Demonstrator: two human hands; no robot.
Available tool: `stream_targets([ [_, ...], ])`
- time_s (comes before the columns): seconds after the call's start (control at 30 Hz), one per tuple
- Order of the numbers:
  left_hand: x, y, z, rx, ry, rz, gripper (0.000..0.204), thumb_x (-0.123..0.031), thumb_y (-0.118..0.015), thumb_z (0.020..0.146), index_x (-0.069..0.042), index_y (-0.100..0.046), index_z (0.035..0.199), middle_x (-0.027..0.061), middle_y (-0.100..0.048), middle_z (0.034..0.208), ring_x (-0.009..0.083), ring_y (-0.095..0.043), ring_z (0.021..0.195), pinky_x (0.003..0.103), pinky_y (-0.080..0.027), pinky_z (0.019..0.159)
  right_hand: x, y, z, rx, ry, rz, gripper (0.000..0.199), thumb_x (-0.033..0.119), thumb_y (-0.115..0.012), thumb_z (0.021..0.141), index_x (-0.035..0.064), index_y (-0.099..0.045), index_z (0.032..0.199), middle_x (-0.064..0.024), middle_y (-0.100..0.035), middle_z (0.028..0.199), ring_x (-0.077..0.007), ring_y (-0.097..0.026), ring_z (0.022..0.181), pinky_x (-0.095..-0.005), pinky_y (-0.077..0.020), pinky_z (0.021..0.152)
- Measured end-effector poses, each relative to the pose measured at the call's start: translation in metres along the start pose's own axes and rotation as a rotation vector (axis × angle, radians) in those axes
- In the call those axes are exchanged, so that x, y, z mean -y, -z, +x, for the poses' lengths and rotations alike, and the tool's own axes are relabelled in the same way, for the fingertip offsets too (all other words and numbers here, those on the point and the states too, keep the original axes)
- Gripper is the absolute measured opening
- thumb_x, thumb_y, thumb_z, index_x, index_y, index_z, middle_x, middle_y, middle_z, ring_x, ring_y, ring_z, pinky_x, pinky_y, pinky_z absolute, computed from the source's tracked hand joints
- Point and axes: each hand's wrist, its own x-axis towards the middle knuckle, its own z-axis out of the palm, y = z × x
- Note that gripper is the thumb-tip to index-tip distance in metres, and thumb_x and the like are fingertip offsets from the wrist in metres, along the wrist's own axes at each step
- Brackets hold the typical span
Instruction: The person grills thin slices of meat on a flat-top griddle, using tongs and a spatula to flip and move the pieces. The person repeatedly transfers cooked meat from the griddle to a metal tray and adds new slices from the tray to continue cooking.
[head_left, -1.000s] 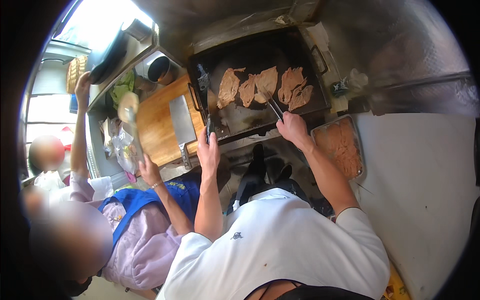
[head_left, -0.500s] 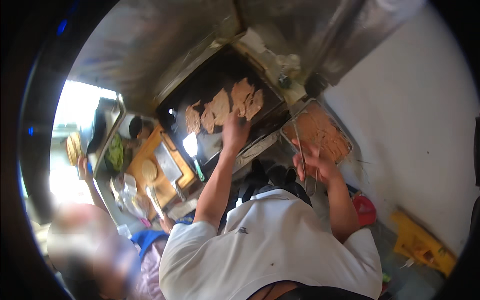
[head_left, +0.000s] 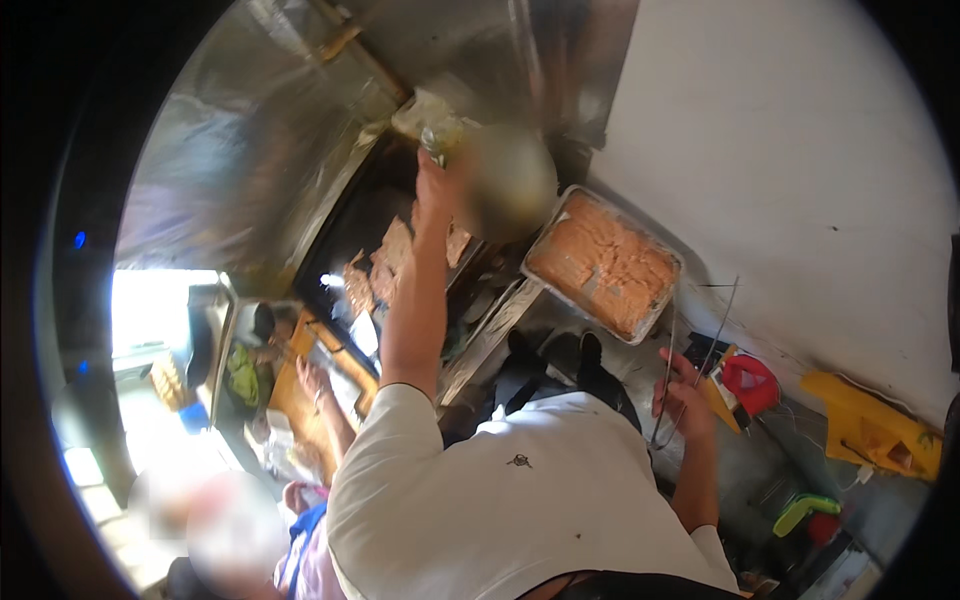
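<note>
My left hand (head_left: pixel 436 188) reaches over the griddle (head_left: pixel 340 215) to its far corner. Its fingers close around a small, shiny, clear-and-green bottle (head_left: pixel 432 146); a blurred patch beside the hand hides part of that corner. Flat pieces of meat (head_left: pixel 390 260) lie on the griddle, partly behind my left forearm. Low on the right, my right hand (head_left: pixel 686 396) grips long metal tongs (head_left: pixel 668 375), their two arms spread apart and pointing away from me. Beyond the tongs sits a metal tray (head_left: pixel 596 327) full of raw, pinkish marinated meat (head_left: pixel 605 262).
A spatula (head_left: pixel 364 334) lies at the griddle's left edge. Further left, a co-worker's hand (head_left: pixel 316 382) is over a wooden board (head_left: pixel 290 395), near green leaves (head_left: pixel 242 376). A white wall (head_left: pixel 780 150) stands on the right, with a yellow object (head_left: pixel 870 420) below it.
My left hand has left the meat and moved to the bottle at the far corner. My right hand has drawn the tongs away from the meat tray. The view has turned.
</note>
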Motion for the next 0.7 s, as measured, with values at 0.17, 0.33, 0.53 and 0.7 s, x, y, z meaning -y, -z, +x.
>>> stream_targets([
  [0.17, 0.012, 0.157, -0.032, 0.164, 0.112, 1.143, 0.06, -0.042, -0.079, 0.079, -0.007, -0.062, 0.125, 0.022, -0.067, 0.121, 0.039, -0.065, 0.113, 0.049, -0.053, 0.09, 0.008, 0.011, 0.025, 0.03, 0.008, -0.074, 0.07, 0.019, -0.062, 0.089, -0.0009, -0.038, 0.151, -0.0113, -0.063, 0.081, -0.022, -0.063, 0.059, -0.033, -0.0537, 0.055],
  [0.33, 0.074, 0.27, -0.088, 0.403, 0.326, 1.522, 0.043, -0.033, -0.089, 0.071, -0.012, -0.077, 0.107, 0.0137, -0.076, 0.108, 0.0289, -0.073, 0.105, 0.043, -0.057, 0.084, 0.004, 0.015, 0.042, 0.092, -0.062, -0.056, 0.067, 0.016, -0.059, 0.09, 0.0001, -0.037, 0.152, -0.0116, -0.063, 0.082, -0.0212, -0.064, 0.059, -0.0334, -0.0557, 0.055],
  [0.53, 0.103, 0.285, -0.115, 0.422, 0.448, 1.475, 0.058, -0.045, -0.096, 0.062, -0.007, -0.079, 0.102, 0.0149, -0.077, 0.103, 0.0311, -0.074, 0.098, 0.042, -0.058, 0.082, 0.003, 0.011, 0.05, 0.122, -0.077, -0.068, 0.066, 0.017, -0.058, 0.092, 0.0008, -0.037, 0.152, -0.0117, -0.062, 0.082, -0.0209, -0.064, 0.059, -0.0324, -0.0559, 0.054],
  [0.7, 0.069, 0.247, -0.133, 0.607, 0.244, 1.439, 0.057, -0.051, -0.092, 0.061, -0.01, -0.079, 0.097, 0.0102, -0.076, 0.09, 0.0272, -0.074, 0.087, 0.039, -0.055, 0.071, 0.002, 0.0, 0.056, 0.126, -0.079, -0.105, 0.065, 0.017, -0.057, 0.092, 0.0009, -0.038, 0.152, -0.0112, -0.062, 0.082, -0.0209, -0.064, 0.059, -0.0321, -0.0556, 0.054],
])
